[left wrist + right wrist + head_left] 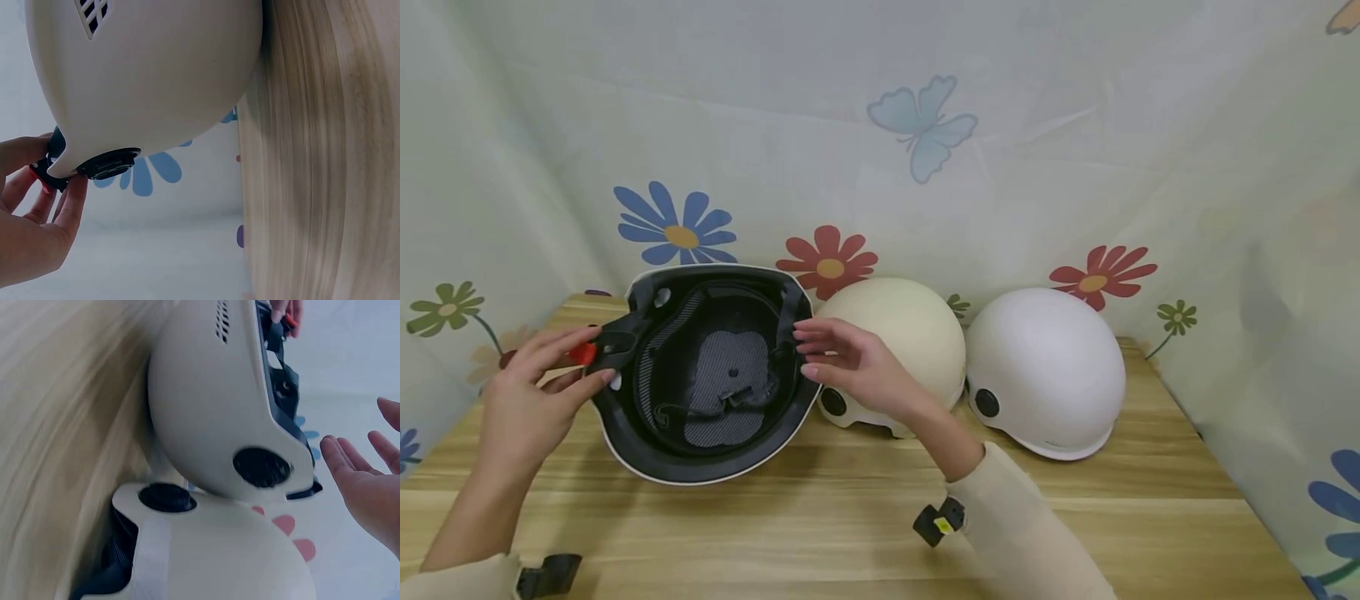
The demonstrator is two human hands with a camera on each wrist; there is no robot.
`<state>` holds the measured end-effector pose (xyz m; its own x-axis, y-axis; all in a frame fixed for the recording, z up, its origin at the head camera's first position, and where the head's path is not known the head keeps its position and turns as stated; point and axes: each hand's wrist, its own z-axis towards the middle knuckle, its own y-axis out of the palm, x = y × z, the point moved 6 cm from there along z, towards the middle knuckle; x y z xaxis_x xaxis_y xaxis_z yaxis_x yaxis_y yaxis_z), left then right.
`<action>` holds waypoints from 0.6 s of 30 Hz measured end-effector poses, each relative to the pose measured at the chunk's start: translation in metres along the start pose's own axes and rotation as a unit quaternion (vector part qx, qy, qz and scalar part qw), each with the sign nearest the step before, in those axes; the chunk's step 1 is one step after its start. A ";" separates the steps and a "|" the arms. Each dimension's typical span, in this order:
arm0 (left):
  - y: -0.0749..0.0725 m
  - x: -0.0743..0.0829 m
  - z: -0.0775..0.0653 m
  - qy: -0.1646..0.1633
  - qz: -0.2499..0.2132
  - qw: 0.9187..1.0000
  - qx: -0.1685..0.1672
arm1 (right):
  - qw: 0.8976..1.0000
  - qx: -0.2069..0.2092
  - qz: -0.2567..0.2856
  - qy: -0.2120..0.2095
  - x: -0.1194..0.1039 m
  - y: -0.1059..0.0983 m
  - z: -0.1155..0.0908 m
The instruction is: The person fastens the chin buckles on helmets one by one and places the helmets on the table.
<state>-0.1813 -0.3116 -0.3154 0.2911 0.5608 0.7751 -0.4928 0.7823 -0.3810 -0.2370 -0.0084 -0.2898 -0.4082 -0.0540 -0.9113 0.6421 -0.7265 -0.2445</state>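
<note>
A helmet (700, 469) lies upside down on the table, its black padded inside facing up; the wrist views show its pale outer shell (156, 69). At its left rim my left hand (531, 400) pinches the black chin strap (616, 346), with a red buckle part (582, 353) among the fingers. In the left wrist view, those fingertips also lie against the shell near a black round disc (109, 164). My right hand (861, 367) is by the right rim with fingers extended, and the right wrist view shows it apart from the helmet. Another black strap (748, 398) lies loose inside.
A cream helmet (902, 333) stands dome up just right of the upturned one, and a white helmet (1045, 367) stands beside it. All rest on a wood-grain table (850, 517). Behind hangs a pale curtain (775, 150) printed with flowers and a butterfly.
</note>
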 end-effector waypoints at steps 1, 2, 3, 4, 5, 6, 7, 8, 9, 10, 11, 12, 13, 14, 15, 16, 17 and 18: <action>0.000 0.000 -0.001 -0.001 -0.002 1.000 0.002 | 1.000 -0.009 -0.002 -0.001 0.000 0.005 0.001; -0.001 0.000 -0.001 -0.002 -0.002 1.000 0.004 | 1.000 -0.018 -0.002 -0.001 0.000 0.009 0.002; -0.001 0.000 -0.002 -0.002 -0.003 1.000 0.005 | 1.000 -0.027 -0.004 -0.002 0.000 0.014 0.003; -0.001 0.000 -0.003 -0.003 -0.004 1.000 0.006 | 0.999 -0.036 -0.006 -0.002 0.001 0.018 0.004; -0.001 -0.001 -0.003 -0.005 -0.006 1.000 0.007 | 0.999 -0.043 -0.008 0.000 0.002 0.022 0.004; -0.001 -0.001 -0.004 -0.006 -0.005 1.000 0.009 | 0.999 -0.050 -0.009 0.005 0.003 0.026 0.005; -0.001 -0.001 -0.004 -0.008 -0.006 1.000 0.010 | 0.998 -0.055 -0.011 0.009 0.004 0.030 0.005; -0.001 -0.001 -0.005 -0.008 -0.008 1.000 0.010 | 0.998 -0.060 -0.011 0.012 0.005 0.033 0.006; 0.000 0.000 -0.005 -0.009 -0.008 1.000 0.010 | 0.998 -0.064 -0.013 0.013 0.006 0.036 0.006; 0.000 0.000 -0.006 -0.009 -0.008 1.000 0.011 | 0.997 -0.069 -0.012 0.014 0.007 0.040 0.007; 0.000 0.000 -0.006 -0.009 -0.009 1.000 0.013 | 0.997 -0.073 -0.011 0.015 0.008 0.043 0.008; 0.000 0.000 -0.007 -0.009 -0.007 1.000 0.015 | 0.997 -0.077 -0.010 0.014 0.010 0.047 0.008; 0.000 0.001 -0.007 -0.010 -0.008 1.000 0.016 | 0.997 -0.080 -0.011 0.010 0.011 0.050 0.009; 0.000 0.001 -0.008 -0.010 -0.007 1.000 0.018 | 0.996 -0.083 -0.012 0.008 0.012 0.053 0.010; 0.000 0.001 -0.009 -0.011 -0.007 1.000 0.020 | 0.996 -0.085 -0.015 0.007 0.013 0.056 0.011; 0.000 0.001 -0.009 -0.011 -0.008 1.000 0.022 | 0.996 -0.087 -0.018 0.008 0.015 0.059 0.011; 0.001 0.001 -0.010 -0.012 -0.009 1.000 0.023 | 0.996 -0.087 -0.025 0.008 0.017 0.061 0.012; 0.001 0.002 -0.010 -0.012 -0.010 1.000 0.024 | 0.995 -0.088 -0.033 0.009 0.019 0.064 0.012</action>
<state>-0.1727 -0.3073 -0.3197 0.2811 0.5377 0.7949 -0.5266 0.7789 -0.3407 -0.2116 -0.0640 -0.3184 -0.4422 0.0040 -0.8969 0.7190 -0.5962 -0.3572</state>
